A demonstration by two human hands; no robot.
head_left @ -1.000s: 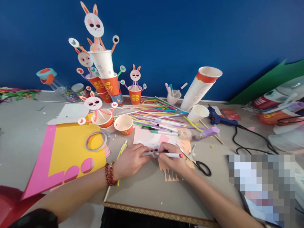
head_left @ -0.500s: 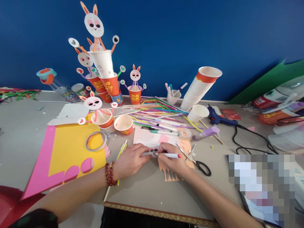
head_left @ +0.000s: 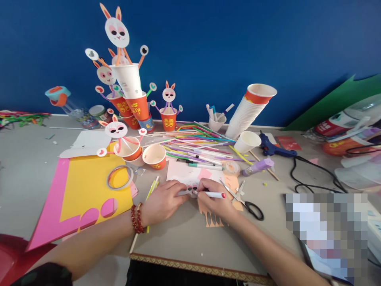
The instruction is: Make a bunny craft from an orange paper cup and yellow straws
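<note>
My right hand (head_left: 213, 195) is closed round a white marker pen with a red end (head_left: 218, 195), its tip down at a small paper rabbit face (head_left: 193, 187). Dark eyes with pink around them show on the face; the hands cover part of it. My left hand (head_left: 166, 200), with red beads at the wrist, holds the face's left edge with its fingers pressed together. Beneath lies a white sheet (head_left: 175, 171). Just right of my right hand are the scissors (head_left: 242, 198), blades apart, and a cut orange paper scrap (head_left: 210, 219).
Finished rabbit figures in paper cups (head_left: 169, 120) stand at the back left. Coloured sticks (head_left: 196, 139) lie mid-table. A cup stack (head_left: 248, 109), a blue glue gun (head_left: 278, 149) with its cord and a purple glue stick (head_left: 258, 167) are rightward. Tape (head_left: 120, 188) rests on yellow paper (head_left: 86, 178).
</note>
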